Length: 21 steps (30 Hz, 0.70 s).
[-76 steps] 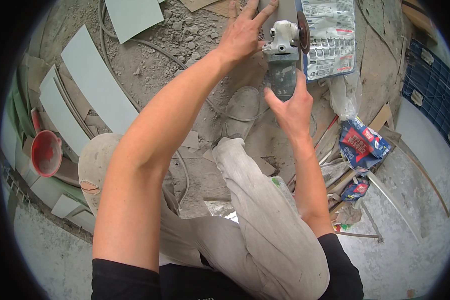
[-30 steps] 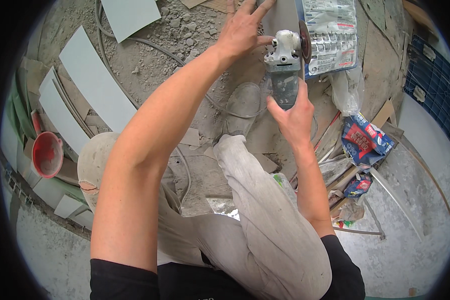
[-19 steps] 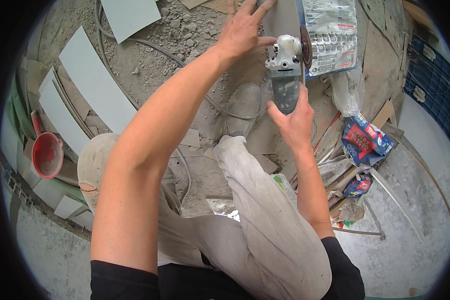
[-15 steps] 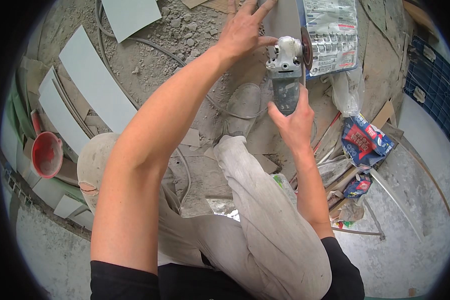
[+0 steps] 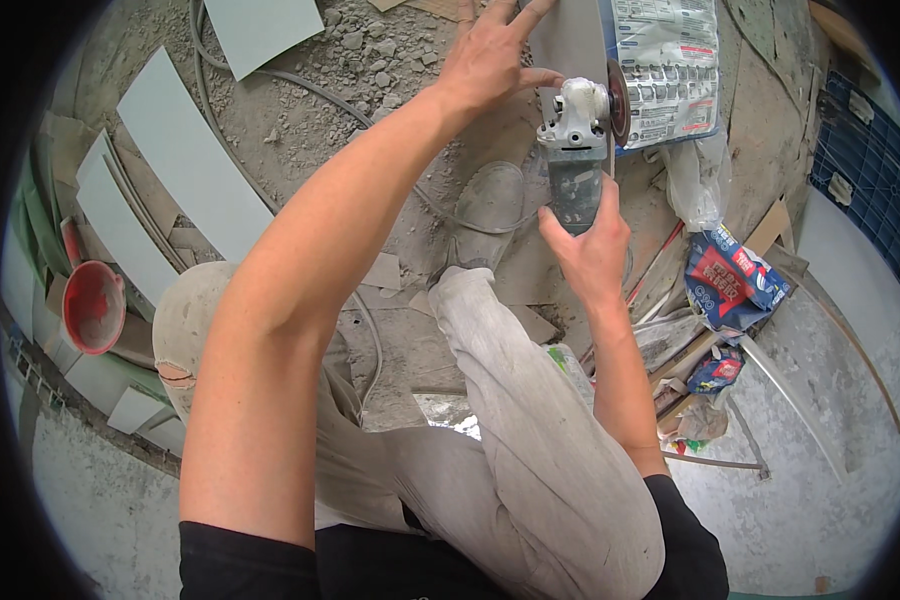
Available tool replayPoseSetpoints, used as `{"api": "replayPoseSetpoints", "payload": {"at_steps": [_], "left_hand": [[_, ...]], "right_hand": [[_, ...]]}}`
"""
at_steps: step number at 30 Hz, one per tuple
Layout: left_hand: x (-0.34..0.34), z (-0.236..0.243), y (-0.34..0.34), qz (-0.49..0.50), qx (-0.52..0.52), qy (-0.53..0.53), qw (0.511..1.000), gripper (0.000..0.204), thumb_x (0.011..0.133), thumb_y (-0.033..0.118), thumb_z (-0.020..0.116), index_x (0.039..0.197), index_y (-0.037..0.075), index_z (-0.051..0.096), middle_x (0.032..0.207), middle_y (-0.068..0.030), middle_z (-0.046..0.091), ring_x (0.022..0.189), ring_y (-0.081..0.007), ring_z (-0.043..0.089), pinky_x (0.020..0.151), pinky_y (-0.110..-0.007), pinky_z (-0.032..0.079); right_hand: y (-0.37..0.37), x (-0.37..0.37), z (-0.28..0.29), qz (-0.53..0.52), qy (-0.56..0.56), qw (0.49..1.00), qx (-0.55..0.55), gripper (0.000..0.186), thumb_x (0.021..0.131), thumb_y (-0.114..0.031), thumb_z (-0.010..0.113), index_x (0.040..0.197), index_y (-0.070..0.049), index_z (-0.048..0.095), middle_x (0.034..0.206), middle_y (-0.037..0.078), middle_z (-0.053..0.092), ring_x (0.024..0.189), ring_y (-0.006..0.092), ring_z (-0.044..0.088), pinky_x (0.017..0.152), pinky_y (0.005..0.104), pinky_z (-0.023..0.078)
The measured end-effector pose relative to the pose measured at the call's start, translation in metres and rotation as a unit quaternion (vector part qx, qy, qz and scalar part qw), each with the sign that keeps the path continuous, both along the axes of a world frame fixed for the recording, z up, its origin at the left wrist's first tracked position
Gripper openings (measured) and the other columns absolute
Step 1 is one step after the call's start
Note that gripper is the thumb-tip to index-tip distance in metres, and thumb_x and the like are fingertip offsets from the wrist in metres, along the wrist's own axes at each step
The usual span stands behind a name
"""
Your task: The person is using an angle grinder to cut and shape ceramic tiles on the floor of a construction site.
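Observation:
My right hand (image 5: pixel 595 240) is wrapped round the dark body of an angle grinder (image 5: pixel 575 180), whose head is coated in white dust. Its brown cutting disc (image 5: pixel 619 103) stands on edge at the right-hand side of a grey tile (image 5: pixel 570 40). My left hand (image 5: pixel 485 62) lies with its fingers spread at the tile's left side, the thumb stretched towards the grinder head. Whether the disc touches the tile cannot be made out. Just right of the disc lies a white and blue printed bag (image 5: pixel 667 75).
Pale cut panels (image 5: pixel 195 150) lie at the left, near a red bowl-shaped scoop (image 5: pixel 95 308). A grey cable (image 5: pixel 315 95) winds across rubble (image 5: pixel 365 65) and past my shoe (image 5: pixel 492 200). Crumpled blue bags (image 5: pixel 730 280), wood strips and a dark blue plastic grid (image 5: pixel 865 170) are at right.
The grinder has shifted slightly nearer to me and a little to the right along the tile's edge. My left hand stays in nearly the same place.

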<state>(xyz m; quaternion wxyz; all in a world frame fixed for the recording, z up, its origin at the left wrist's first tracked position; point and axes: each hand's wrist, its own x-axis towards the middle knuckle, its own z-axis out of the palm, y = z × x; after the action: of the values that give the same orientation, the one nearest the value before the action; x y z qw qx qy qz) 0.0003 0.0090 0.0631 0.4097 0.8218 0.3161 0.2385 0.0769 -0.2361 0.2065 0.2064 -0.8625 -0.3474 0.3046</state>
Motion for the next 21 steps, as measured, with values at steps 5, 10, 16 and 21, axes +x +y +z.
{"api": "replayPoseSetpoints", "payload": {"at_steps": [5, 10, 16, 21], "left_hand": [[0.0, 0.017, 0.002, -0.026, -0.053, 0.064, 0.996, 0.136, 0.08, 0.036, 0.106, 0.19, 0.021, 0.026, 0.187, -0.0378, 0.027, 0.174, -0.0538, 0.031, 0.145, -0.071, 0.018], [0.004, 0.02, 0.002, -0.027, -0.048, 0.074, 0.996, 0.137, 0.081, 0.036, 0.105, 0.19, 0.021, 0.024, 0.189, -0.0348, 0.026, 0.175, -0.052, 0.031, 0.145, -0.072, 0.018], [0.0, 0.015, 0.004, -0.023, -0.038, 0.063, 0.997, 0.138, 0.08, 0.037, 0.106, 0.19, 0.021, 0.024, 0.188, -0.0351, 0.028, 0.175, -0.0518, 0.031, 0.144, -0.073, 0.018], [0.002, 0.012, 0.001, -0.018, -0.023, 0.039, 0.999, 0.138, 0.08, 0.039, 0.106, 0.19, 0.02, 0.024, 0.187, -0.0365, 0.029, 0.175, -0.0523, 0.031, 0.144, -0.073, 0.019]], "right_hand": [[-0.003, 0.002, 0.002, 0.003, -0.01, 1.0, -0.002, 0.073, 0.089, -0.016, 0.095, 0.152, 0.001, 0.06, 0.115, 0.023, 0.083, 0.101, 0.0393, 0.084, 0.09, 0.0478, 0.065], [-0.009, 0.004, 0.001, 0.002, -0.011, 1.0, -0.006, 0.073, 0.089, -0.016, 0.095, 0.151, 0.001, 0.06, 0.115, 0.023, 0.083, 0.101, 0.0398, 0.083, 0.09, 0.0484, 0.064], [-0.01, 0.0, 0.003, -0.003, -0.012, 1.0, -0.014, 0.073, 0.089, -0.016, 0.095, 0.151, 0.0, 0.06, 0.115, 0.022, 0.082, 0.101, 0.0393, 0.083, 0.091, 0.0482, 0.064], [-0.016, 0.001, 0.003, -0.001, -0.011, 1.0, -0.013, 0.072, 0.089, -0.016, 0.095, 0.15, 0.0, 0.06, 0.115, 0.021, 0.082, 0.101, 0.0385, 0.083, 0.091, 0.0475, 0.064]]}}
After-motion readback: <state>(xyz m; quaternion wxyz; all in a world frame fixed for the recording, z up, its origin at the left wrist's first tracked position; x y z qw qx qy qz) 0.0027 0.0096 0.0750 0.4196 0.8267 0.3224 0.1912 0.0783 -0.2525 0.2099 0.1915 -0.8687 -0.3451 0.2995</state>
